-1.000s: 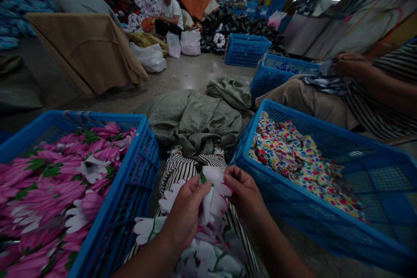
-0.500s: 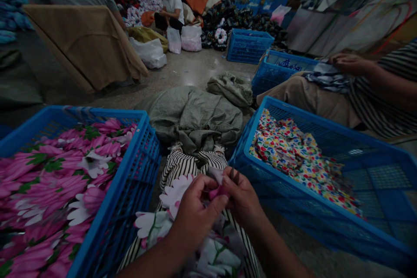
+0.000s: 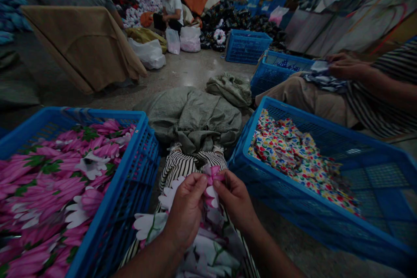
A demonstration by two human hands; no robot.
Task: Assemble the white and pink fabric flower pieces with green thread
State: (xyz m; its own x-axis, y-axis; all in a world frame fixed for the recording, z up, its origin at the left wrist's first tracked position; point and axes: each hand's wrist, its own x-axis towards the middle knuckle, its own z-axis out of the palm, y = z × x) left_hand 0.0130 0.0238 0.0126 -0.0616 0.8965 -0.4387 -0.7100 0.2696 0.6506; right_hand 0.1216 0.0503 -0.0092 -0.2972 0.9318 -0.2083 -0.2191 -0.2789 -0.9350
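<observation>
Over my lap, both hands pinch one pink-and-white petal-shaped fabric piece (image 3: 214,178). My left hand (image 3: 187,208) holds its left edge between thumb and forefinger. My right hand (image 3: 236,197) grips its right side, the thumb pressed on the cloth; whether a tool sits in that palm is hidden. Beneath my hands, more white fabric pieces (image 3: 211,249) with green stems and pink edges lie heaped on striped trousers (image 3: 177,165).
A blue crate (image 3: 132,156) of pink fabric flowers (image 3: 48,182) stands at left. Another blue crate (image 3: 257,163) at right holds colourful printed fabric (image 3: 289,152). A grey-green sack (image 3: 195,113) lies ahead. Near the right crate, a co-worker's hands (image 3: 345,65) handle dark-and-white cloth.
My hands have shifted slightly and spread the fabric piece, so its pink and white faces show upright between them. The dark pointed tool tips at my right fingers no longer show.
</observation>
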